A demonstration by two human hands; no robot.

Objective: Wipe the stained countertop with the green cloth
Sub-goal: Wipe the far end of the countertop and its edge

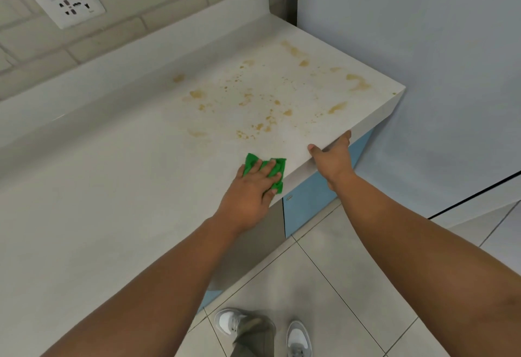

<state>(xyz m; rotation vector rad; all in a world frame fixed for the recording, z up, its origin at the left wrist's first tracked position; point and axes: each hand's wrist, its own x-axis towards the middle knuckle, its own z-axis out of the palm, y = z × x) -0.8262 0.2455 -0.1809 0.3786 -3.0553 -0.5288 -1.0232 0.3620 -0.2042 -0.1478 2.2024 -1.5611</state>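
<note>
Head view. Left hand [249, 190], fingers straight and spread, presses the green cloth [277, 166] flat on the countertop [112, 187] at its front edge, centre of frame. Right hand [334, 159] grips that edge just right of the cloth, thumb on top, fingers against the front face. Yellow-brown stains [267, 97] spread above the cloth towards upper right. Wall socket [70, 4], upper left.

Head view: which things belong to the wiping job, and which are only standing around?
For the job: green cloth, under the left hand; stains; countertop, its edge held by the right hand.
Just there: wall socket; blue cabinet; shoes; floor tiles.
</note>
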